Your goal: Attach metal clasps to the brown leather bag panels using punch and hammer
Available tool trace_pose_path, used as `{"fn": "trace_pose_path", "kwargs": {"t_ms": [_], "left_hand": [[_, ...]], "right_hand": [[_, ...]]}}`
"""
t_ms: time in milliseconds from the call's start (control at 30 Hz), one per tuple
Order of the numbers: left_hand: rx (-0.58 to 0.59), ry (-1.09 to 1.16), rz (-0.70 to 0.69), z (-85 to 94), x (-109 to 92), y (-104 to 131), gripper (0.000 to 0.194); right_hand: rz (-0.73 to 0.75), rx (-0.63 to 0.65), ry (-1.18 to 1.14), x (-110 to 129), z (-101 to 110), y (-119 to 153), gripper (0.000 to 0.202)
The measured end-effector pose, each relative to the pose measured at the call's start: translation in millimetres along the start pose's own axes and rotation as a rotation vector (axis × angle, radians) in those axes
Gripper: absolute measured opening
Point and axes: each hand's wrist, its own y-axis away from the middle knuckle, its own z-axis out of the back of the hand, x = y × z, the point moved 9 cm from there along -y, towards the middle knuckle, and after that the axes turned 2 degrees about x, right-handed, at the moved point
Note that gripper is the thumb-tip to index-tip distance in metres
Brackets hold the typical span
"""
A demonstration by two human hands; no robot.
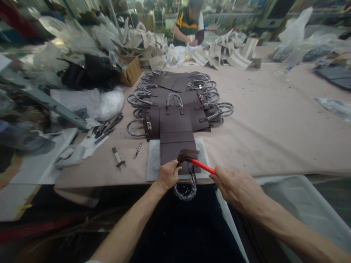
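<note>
My right hand (pixel 234 186) grips the red handle of a hammer (pixel 203 166). The hammer's dark head is over the near end of a dark brown bag panel (pixel 177 137), just above my left hand (pixel 168 176). My left hand is closed at that near end, and the hammer head hides whatever its fingers hold. Under the panel lies a pale slab (pixel 154 160) at the table's front edge. A plastic-wrapped bag handle (pixel 186 195) hangs from the panel over that edge, between my hands.
More brown bag pieces (pixel 175 82) with wrapped handles are piled beyond. To the left lie a pronged tool (pixel 118 159), a thin metal rod (pixel 138 150) and dark strips (pixel 108 128). A cardboard box (pixel 131 71) stands back left. Across the table, a person (pixel 189 27) works behind pale strips (pixel 241 54).
</note>
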Motion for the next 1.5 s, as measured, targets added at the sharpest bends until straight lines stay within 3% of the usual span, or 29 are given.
{"fn": "trace_pose_path", "kwargs": {"t_ms": [67, 167, 233, 300, 400, 467, 533, 600, 700, 833, 900, 1033, 1233, 1367, 1500], "left_hand": [[0.011, 0.019, 0.014, -0.3, 1, 0, 0.017], [0.022, 0.052, 0.024, -0.2, 2, 0, 0.018], [0.019, 0.066, 0.027, 1.2, 2, 0, 0.017], [0.009, 0.086, 0.026, 4.0, 1, -1, 0.016], [0.020, 0.124, 0.034, 8.0, -3, -2, 0.016], [0.026, 0.155, 0.040, 12.0, -5, -4, 0.018], [0.011, 0.184, 0.029, 17.6, -9, -6, 0.019], [0.002, 0.193, 0.012, 22.1, -11, -9, 0.018], [0.024, 0.170, 0.007, 23.7, -12, -11, 0.013], [0.041, 0.152, 0.008, 24.7, -12, -13, 0.009], [0.035, 0.140, 0.012, 25.8, -12, -12, 0.009], [0.019, 0.120, 0.049, 26.4, -9, -8, 0.010], [-0.019, 0.082, -0.027, 26.9, -16, -4, 0.012], [-0.069, 0.085, 0.081, 29.5, -5, 0, 0.012], [-0.093, 0.097, 0.050, 29.9, -5, 4, 0.011]], "right_hand": [[-0.098, 0.055, -0.072, -13, -3, -1, 0.035], [-0.306, -0.006, -0.271, -44, -2, -2, 0.037], [-0.471, 0.042, -0.441, -71, -25, 4, 0.039], [-0.675, 0.131, -0.617, -103, -62, 19, 0.040], [-0.941, 0.189, -0.687, -152, -111, 51, 0.038], [-1.017, 0.185, -0.618, -177, -128, 67, 0.033], [-0.991, 0.122, -0.505, -189, -129, 70, 0.024], [-0.820, -0.012, -0.356, -180, -117, 57, 0.023], [-0.406, -0.196, -0.326, -122, -103, 22, 0.035], [-0.068, -0.157, -0.484, -44, -121, -15, 0.034], [-0.026, -0.121, -0.457, -25, -134, -26, 0.032], [-0.045, -0.103, -0.442, -21, -149, -30, 0.033], [-0.065, -0.103, -0.472, -27, -152, -28, 0.034], [-0.077, -0.094, -0.483, -27, -153, -30, 0.034], [-0.086, -0.080, -0.489, -27, -154, -30, 0.035]]}}
